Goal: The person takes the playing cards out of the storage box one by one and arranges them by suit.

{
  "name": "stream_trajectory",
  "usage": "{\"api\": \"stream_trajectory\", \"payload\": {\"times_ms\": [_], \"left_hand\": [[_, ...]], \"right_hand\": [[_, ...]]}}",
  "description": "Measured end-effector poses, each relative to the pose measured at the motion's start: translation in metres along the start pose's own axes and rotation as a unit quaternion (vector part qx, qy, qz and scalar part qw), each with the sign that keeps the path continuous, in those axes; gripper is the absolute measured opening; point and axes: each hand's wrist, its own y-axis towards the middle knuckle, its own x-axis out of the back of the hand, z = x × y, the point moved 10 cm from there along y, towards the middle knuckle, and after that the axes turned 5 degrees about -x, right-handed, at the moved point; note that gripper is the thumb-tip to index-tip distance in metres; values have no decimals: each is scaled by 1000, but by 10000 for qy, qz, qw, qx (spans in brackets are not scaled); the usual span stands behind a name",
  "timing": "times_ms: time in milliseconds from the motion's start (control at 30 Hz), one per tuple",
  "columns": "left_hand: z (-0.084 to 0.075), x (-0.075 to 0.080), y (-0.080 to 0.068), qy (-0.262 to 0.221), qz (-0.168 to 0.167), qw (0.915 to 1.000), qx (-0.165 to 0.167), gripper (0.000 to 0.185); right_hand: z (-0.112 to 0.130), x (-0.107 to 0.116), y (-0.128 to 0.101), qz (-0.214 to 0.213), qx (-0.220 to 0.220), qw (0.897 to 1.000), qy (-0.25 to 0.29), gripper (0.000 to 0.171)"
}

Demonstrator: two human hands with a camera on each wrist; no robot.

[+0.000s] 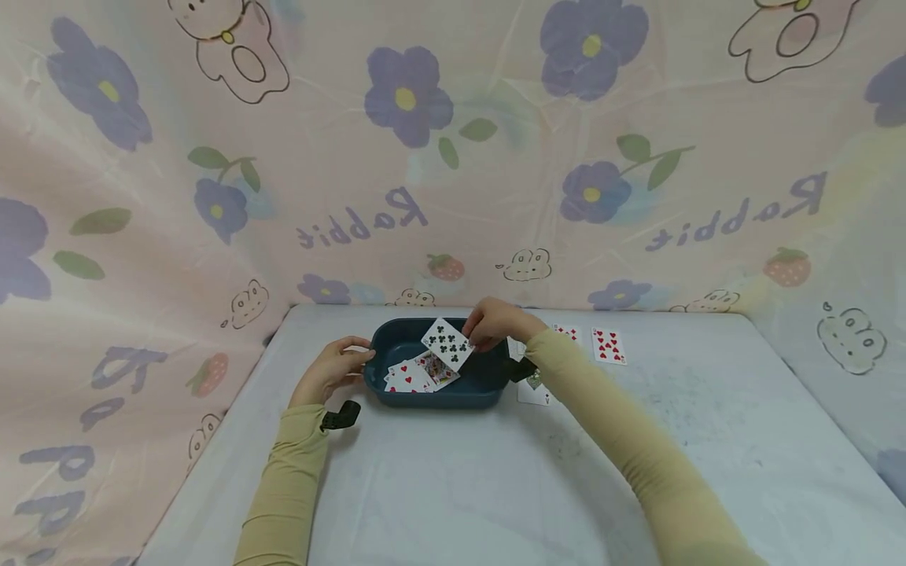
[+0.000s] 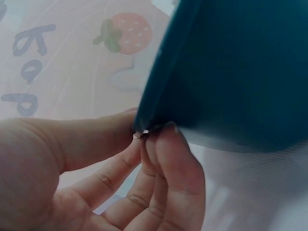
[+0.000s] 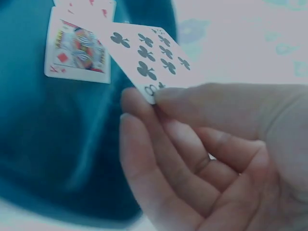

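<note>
My right hand [image 1: 493,322] pinches an eight of clubs [image 1: 447,344] by one corner between thumb and fingers, tilted above the dark blue basin [image 1: 432,399]. In the right wrist view the clubs face shows plainly. Below it, inside the basin, lie several face-up cards, among them a king of diamonds [image 3: 79,48] and a heart card [image 1: 406,379]. At the basin's left end my left hand [image 1: 338,365] grips the rim, thumb on one side and fingers curled beneath, as the left wrist view shows.
Right of the basin, several cards lie face up on the white table [image 1: 425,487]: a heart card [image 1: 609,346], a red card [image 1: 568,333] and an ace [image 1: 534,395], some partly hidden by the right arm. A patterned curtain [image 1: 453,196] hangs behind.
</note>
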Motion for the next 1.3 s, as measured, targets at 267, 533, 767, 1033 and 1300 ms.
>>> {"api": "stream_trajectory", "payload": {"times_ms": [267,533,767,1033,1300], "left_hand": [[1,1,0,0,-9,10000,-6,40],[0,0,1,57,-9,10000,-21,40],[0,0,0,133,-55,9999,6,40],[-2,0,-3,187,-118,9998,-24,37],[-1,-2,0,218,-109,9997,-5,38]], "right_hand": [[-7,39,-26,-237,210,9989,350,20],[-41,72,-47,-489,158,9964,677,25],[-85,98,-68,-736,-31,9932,906,29],[-140,118,-99,-866,-298,9916,917,39],[-191,143,-124,-1165,-458,9832,1327,44]]}}
